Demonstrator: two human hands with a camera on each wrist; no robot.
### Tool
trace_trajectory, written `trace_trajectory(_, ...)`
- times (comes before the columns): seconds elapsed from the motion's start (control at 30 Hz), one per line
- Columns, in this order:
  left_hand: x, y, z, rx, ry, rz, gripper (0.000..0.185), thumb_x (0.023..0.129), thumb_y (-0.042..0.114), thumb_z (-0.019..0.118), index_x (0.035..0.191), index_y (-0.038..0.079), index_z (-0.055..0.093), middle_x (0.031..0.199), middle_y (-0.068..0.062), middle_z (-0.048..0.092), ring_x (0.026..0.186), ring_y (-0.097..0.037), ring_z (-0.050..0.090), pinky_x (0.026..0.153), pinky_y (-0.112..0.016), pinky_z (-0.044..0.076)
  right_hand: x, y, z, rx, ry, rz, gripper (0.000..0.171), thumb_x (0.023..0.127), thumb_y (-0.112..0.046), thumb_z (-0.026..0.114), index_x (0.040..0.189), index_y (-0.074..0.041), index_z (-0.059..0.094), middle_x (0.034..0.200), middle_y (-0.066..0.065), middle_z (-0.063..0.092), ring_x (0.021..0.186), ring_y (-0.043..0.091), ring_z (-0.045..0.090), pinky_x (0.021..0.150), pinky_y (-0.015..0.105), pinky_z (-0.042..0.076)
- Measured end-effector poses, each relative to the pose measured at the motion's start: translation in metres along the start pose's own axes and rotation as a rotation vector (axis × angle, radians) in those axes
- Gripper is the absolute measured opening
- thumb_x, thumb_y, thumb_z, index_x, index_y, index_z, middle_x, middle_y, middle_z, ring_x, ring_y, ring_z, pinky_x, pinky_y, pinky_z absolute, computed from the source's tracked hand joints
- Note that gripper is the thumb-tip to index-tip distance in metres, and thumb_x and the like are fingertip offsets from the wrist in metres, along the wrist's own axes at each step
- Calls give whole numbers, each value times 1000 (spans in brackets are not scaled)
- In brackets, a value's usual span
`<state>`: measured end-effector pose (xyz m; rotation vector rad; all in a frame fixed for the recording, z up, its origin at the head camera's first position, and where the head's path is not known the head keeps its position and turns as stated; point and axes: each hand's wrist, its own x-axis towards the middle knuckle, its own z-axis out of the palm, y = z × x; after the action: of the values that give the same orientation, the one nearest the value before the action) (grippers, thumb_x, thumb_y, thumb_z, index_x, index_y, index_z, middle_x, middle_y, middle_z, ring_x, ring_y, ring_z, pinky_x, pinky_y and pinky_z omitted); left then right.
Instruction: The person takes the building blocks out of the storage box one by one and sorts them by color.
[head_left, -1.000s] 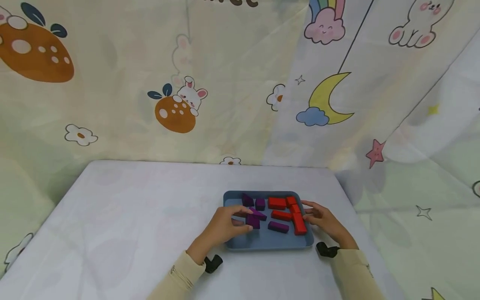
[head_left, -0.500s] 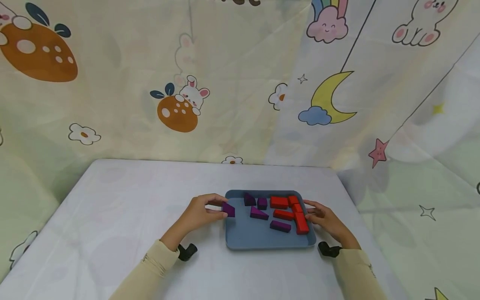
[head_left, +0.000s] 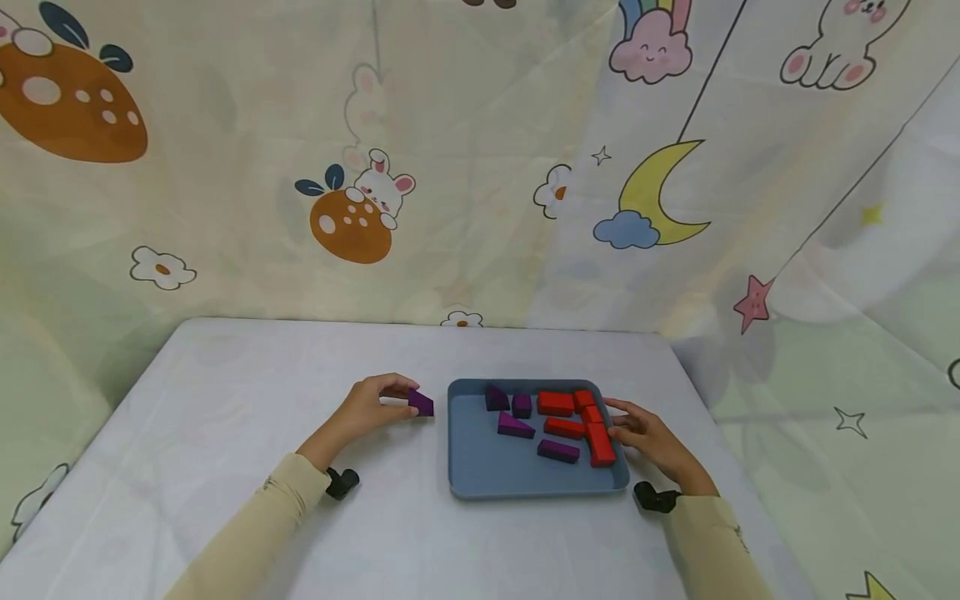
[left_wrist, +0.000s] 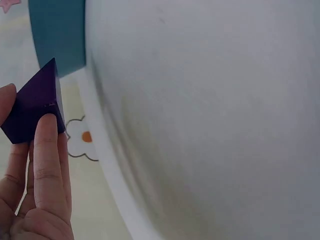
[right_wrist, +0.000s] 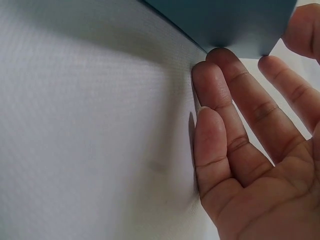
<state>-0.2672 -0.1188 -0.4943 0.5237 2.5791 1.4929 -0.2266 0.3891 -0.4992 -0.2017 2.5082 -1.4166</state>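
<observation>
Pinched between the thumb and fingers of my left hand (head_left: 367,407) is a purple wedge-shaped block (head_left: 422,403), just left of the blue-grey tray (head_left: 480,479). The left wrist view shows this block (left_wrist: 37,105) close up, its sloped faces meeting at a sharp point. My right hand (head_left: 652,442) holds the tray's right side, thumb at the rim and fingertips against the outer wall (right_wrist: 225,25). Inside the tray, several purple blocks (head_left: 516,426) are spread over the left and middle. Several red blocks (head_left: 557,404) lie toward the right, some lined up along the right wall.
A white cloth-covered table (head_left: 285,358) extends around the tray, mostly to its left. Behind it hangs a cartoon-printed curtain (head_left: 465,208). Black wrist-worn devices (head_left: 343,483) sit at both wrists.
My left hand has lifted the purple block out of the tray and carried it left, past the rim. The right hand stays at the tray's right side.
</observation>
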Motion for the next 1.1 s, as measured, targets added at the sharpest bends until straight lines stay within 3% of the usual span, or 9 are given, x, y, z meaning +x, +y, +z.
trace_trajectory(0.17,3,-7,0,45,-33,-35,36,93,10,85,126,0,73,122,-14,77,120,-37,72,107,-59,52,0,0,0,-3,7,3,63,109,-14,67,163,3,39,144,34,61,129,45,63,110,65,50)
trace_trajectory(0.33,3,-10,2,64,-54,-51,35,92,6,86,123,-2,73,120,-15,77,116,-35,73,105,-54,55,0,1,1,2,9,1,63,109,-14,66,163,3,39,145,35,60,131,46,62,110,65,50)
trace_trajectory(0.53,4,-5,1,48,-74,-78,45,92,6,86,132,-4,68,128,-18,73,123,-37,69,110,-50,55,1,2,0,2,9,4,63,109,-14,66,164,3,39,146,35,59,132,46,61,111,66,49)
trace_trajectory(0.8,8,25,1,149,-35,-25,53,93,14,87,142,3,69,146,-18,67,146,-44,52,121,-62,40,1,2,1,3,11,0,64,109,-14,67,164,3,39,144,33,61,128,43,64,112,66,49)
trace_trajectory(1.1,18,66,19,139,-28,96,50,93,16,87,140,7,72,147,-14,67,142,-41,56,118,-60,45,1,3,1,6,14,-3,63,109,-13,66,163,3,40,143,34,62,129,44,63,112,66,48)
